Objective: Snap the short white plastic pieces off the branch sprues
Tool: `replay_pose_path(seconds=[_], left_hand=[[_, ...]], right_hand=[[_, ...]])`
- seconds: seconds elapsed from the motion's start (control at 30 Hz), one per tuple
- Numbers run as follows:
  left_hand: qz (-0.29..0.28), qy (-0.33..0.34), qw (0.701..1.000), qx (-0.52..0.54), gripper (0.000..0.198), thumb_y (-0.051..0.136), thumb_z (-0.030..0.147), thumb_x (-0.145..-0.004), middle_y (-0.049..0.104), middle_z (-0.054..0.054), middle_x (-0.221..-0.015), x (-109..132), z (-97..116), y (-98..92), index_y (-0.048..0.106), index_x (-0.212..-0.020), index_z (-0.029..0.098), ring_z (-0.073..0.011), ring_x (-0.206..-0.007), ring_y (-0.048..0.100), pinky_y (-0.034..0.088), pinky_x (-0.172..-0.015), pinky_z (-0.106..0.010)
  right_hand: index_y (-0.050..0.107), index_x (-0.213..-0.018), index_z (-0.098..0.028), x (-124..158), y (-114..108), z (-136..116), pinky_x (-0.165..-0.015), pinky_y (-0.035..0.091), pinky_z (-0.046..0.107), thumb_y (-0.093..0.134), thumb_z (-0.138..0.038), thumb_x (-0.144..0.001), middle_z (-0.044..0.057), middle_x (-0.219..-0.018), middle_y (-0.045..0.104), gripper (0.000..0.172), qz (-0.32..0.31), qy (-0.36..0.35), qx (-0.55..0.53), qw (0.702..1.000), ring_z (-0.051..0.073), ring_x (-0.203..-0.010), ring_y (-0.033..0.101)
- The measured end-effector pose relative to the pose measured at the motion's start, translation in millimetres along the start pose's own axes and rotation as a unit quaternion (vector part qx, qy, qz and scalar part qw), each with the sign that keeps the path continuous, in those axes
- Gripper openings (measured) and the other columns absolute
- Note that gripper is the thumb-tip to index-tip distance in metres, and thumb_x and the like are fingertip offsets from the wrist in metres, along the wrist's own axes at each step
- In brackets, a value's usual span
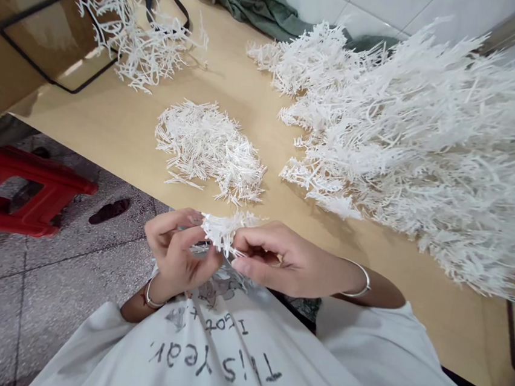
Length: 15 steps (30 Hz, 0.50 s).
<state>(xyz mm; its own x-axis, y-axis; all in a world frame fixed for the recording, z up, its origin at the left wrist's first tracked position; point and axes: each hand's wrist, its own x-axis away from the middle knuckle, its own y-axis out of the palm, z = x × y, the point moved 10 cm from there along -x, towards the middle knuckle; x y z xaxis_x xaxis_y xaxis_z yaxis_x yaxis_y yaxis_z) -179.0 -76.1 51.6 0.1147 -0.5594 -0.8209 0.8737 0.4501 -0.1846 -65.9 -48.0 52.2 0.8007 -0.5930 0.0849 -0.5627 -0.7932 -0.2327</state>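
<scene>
Close to my body, over the table's near edge, a small white bristly plastic piece (223, 231) is between my hands. My left hand (183, 248) grips its left side with bent fingers and thumb. My right hand (285, 259) pinches thin white strands at its right lower side; the fingertips partly hide them. Just beyond my hands lies a loose heap of short white sticks (211, 146). To the right spreads a large pile of white branching plastic pieces (409, 129), and a smaller tangle of white branched strips (148, 43) sits at the far left.
The tan table (122, 125) runs across the view. A cardboard box (10, 66) and a black wire frame (54, 82) stand at its left end. Dark green cloth (257, 5) lies along the tiled wall. A red stool (21, 188) and a dark slipper (109, 210) are on the floor.
</scene>
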Motion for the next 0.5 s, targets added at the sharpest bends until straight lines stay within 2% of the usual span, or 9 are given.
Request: replay_pose_path(seconds=[0.17, 0.27, 0.33, 0.4, 0.5], left_hand=[[-0.09, -0.028, 0.994, 0.058, 0.009, 0.053, 0.021, -0.077, 0.047, -0.005, -0.093, -7.4, 0.9, 21.6, 0.052, -0.086, 0.019, -0.0202, -0.087, 0.055, 0.049, -0.074, -0.035], [-0.138, -0.036, 0.988, 0.053, 0.002, 0.052, 0.018, -0.081, 0.052, -0.005, -0.088, -7.0, 0.2, 30.3, 0.052, -0.081, 0.019, -0.0191, -0.084, 0.053, 0.045, -0.072, -0.033], [-0.169, -0.05, 0.981, 0.077, 0.007, 0.051, 0.017, -0.083, 0.055, -0.005, -0.085, -6.1, -0.3, 36.1, 0.051, -0.077, 0.02, -0.0187, -0.081, 0.052, 0.044, -0.071, -0.034], [-0.205, -0.083, 0.964, 0.146, 0.014, 0.048, 0.019, -0.086, 0.055, -0.005, -0.08, -3.2, -2.0, 43.5, 0.05, -0.072, 0.02, -0.0186, -0.077, 0.051, 0.045, -0.071, -0.036], [-0.212, -0.142, 0.927, 0.276, 0.024, 0.041, 0.026, -0.09, 0.052, -0.005, -0.071, 1.2, -5.3, 46.5, 0.05, -0.068, 0.021, -0.0183, -0.069, 0.05, 0.048, -0.069, -0.037]], right_hand=[[0.052, -0.075, -0.014, 1.9, -12.6, -12.9, -0.045, 0.027, 0.016, 0.05, -0.023, -0.09, -0.005, -0.062, 0.043, 0.017, 0.08, -0.038, 0.048, 0.995, 0.003, -0.051, 0.033], [0.051, -0.074, -0.014, 1.9, -18.0, -17.0, -0.045, 0.027, 0.016, 0.05, -0.019, -0.089, -0.005, -0.062, 0.042, 0.015, 0.123, -0.066, 0.073, 0.988, 0.003, -0.052, 0.033], [0.047, -0.071, -0.015, 0.5, -18.3, -11.9, -0.045, 0.026, 0.017, 0.048, -0.019, -0.089, -0.005, -0.06, 0.038, 0.019, 0.12, -0.056, 0.057, 0.99, 0.004, -0.051, 0.03], [0.043, -0.067, -0.016, 0.8, -22.8, -5.7, -0.044, 0.024, 0.018, 0.047, -0.023, -0.09, -0.006, -0.058, 0.034, 0.024, 0.119, -0.043, 0.011, 0.992, 0.004, -0.05, 0.029], [0.039, -0.067, -0.019, 7.2, -46.6, -0.4, -0.04, 0.022, 0.019, 0.047, -0.032, -0.091, -0.007, -0.055, 0.029, 0.028, 0.165, -0.032, -0.094, 0.981, 0.004, -0.043, 0.024]])
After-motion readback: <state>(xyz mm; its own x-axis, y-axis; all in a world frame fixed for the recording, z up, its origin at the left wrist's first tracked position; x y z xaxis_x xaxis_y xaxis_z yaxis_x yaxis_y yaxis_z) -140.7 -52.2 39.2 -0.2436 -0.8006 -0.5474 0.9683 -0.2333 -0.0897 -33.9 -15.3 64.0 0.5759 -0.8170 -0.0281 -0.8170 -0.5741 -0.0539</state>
